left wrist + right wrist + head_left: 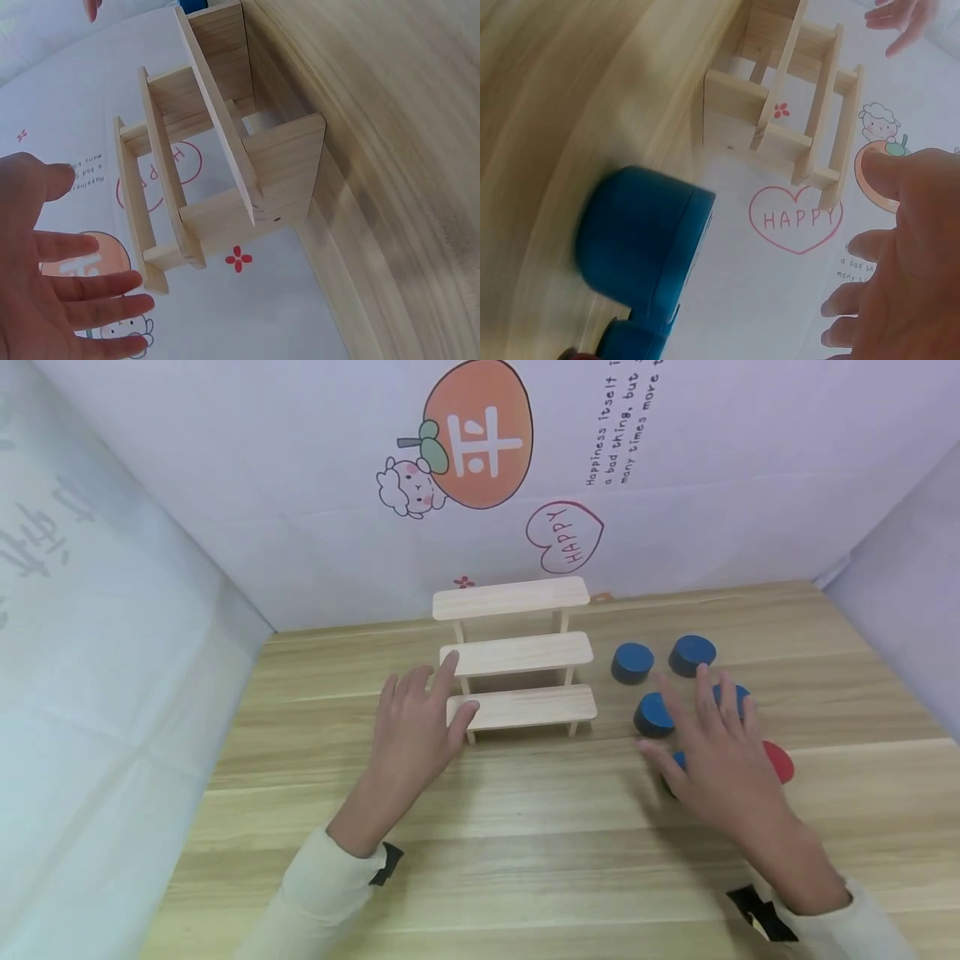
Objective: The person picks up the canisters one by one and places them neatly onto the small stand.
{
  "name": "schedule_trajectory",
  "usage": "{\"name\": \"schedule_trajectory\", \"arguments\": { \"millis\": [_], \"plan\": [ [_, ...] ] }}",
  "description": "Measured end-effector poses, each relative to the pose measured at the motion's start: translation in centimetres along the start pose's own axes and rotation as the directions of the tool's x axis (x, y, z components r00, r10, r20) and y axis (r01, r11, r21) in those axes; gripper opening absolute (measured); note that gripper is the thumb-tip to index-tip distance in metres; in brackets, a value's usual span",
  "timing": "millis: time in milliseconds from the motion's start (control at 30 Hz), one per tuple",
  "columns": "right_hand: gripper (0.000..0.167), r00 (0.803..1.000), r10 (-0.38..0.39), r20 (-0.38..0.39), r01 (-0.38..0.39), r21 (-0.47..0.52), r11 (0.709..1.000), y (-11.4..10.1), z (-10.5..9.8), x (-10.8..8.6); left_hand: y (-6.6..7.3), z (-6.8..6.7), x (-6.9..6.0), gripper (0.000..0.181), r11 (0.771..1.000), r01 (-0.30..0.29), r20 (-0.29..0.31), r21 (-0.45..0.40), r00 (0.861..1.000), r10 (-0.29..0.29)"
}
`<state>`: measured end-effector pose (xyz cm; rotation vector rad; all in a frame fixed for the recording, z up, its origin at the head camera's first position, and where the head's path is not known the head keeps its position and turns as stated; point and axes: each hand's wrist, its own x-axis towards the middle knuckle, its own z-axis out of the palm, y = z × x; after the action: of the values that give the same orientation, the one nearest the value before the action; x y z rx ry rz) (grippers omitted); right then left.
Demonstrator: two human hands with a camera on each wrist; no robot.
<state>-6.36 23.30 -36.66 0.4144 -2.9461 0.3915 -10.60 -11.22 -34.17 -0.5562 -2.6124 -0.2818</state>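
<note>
A three-step wooden display rack [517, 653] stands at the back of the table. My left hand [411, 731] hovers by the rack's left end with fingers spread, holding nothing; the left wrist view shows space between that hand and the rack [217, 112]. To the right, my right hand [723, 768] hangs over a group of round, drum-shaped pieces, fingers extended and no piece in its grasp. Several are blue, such as this blue round piece [632, 662]. A red round piece [780, 762] is partly hidden by the right hand. In the right wrist view one blue round piece [641, 232] looms close.
A white printed cloth [322, 552] hangs behind the wood-grain table [480, 877], with more white cloth at the left and right sides. The rack stands close to the back cloth, and the round pieces sit to its right.
</note>
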Motion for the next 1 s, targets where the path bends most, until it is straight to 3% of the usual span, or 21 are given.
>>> {"name": "schedule_trajectory", "arguments": {
  "millis": [100, 200, 400, 733, 833, 1000],
  "plan": [
    [0.084, 1.0, 0.004, -0.002, -0.004, 0.001, 1.0, 0.5, -0.1, -0.4, -0.1, 0.3, 0.6, 0.054, 0.998, -0.058, -0.124, -0.02, 0.991, 0.055],
    [0.086, 1.0, 0.014, 0.0, -0.014, 0.002, 1.0, 0.9, -0.1, -0.8, -0.2, 0.5, 1.2, 0.051, 0.996, -0.08, -0.181, -0.036, 0.981, 0.072],
    [0.09, 0.999, 0.022, -0.047, -0.02, 0.043, 0.999, 1.4, -0.3, -1.3, -0.3, 0.7, 2.0, 0.047, 0.995, -0.073, -0.197, -0.061, 0.979, 0.059],
    [0.081, 0.984, 0.059, -0.167, -0.038, 0.125, 0.991, 2.0, -1.1, -2.2, -0.7, 0.7, 3.2, 0.035, 0.962, -0.077, -0.263, -0.261, 0.965, 0.006],
    [0.08, 0.968, 0.041, -0.248, -0.007, 0.138, 0.99, 2.1, -1.2, -2.4, -0.9, 0.6, 3.5, 0.035, 0.957, -0.069, -0.263, -0.283, 0.965, -0.008],
    [0.075, 0.922, -0.017, -0.386, 0.065, 0.111, 0.992, 2.2, -0.8, -2.7, -1.4, 0.3, 3.6, 0.037, 0.945, -0.029, -0.226, -0.326, 0.973, -0.048]
  ]
}}
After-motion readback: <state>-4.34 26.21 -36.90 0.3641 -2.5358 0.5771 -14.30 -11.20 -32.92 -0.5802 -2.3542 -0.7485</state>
